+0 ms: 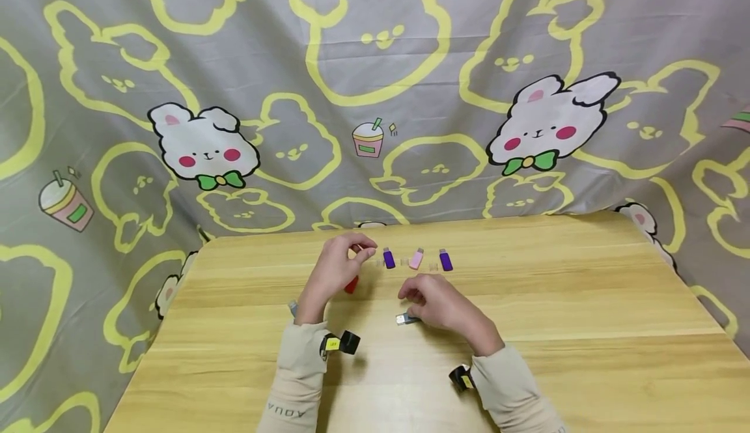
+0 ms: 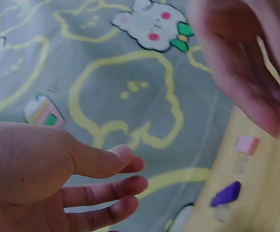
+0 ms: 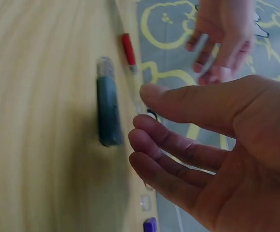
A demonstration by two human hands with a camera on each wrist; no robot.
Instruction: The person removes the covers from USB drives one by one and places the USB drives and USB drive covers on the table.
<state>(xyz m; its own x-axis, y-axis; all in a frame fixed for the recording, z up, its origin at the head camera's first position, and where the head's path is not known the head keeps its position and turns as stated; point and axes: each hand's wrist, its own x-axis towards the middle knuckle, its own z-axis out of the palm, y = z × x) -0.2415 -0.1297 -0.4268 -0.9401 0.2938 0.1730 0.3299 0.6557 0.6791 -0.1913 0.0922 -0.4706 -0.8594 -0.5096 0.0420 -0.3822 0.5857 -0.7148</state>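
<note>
My right hand (image 1: 436, 303) hovers just over a dark teal USB stick (image 3: 109, 106) lying on the table, its metal plug bare; thumb and fingers are loosely bent, with a gap between them. Farther left, my left hand (image 1: 335, 267) is raised above a red USB stick (image 1: 351, 285), partly hidden beneath it. Its thumb lies close to the forefinger, and nothing shows between them in the left wrist view. Beyond the hands, a purple stick (image 1: 389, 258), a pink stick (image 1: 416, 259) and a second purple stick (image 1: 446, 261) form a row, with small clear caps (image 1: 433, 267) beside them.
A grey-blue piece (image 1: 293, 307) lies left of the left forearm, partly covered by it. The wooden table (image 1: 586, 329) ends at the back against a grey curtain (image 1: 422, 192) with rabbit prints. Each wrist wears a small black camera.
</note>
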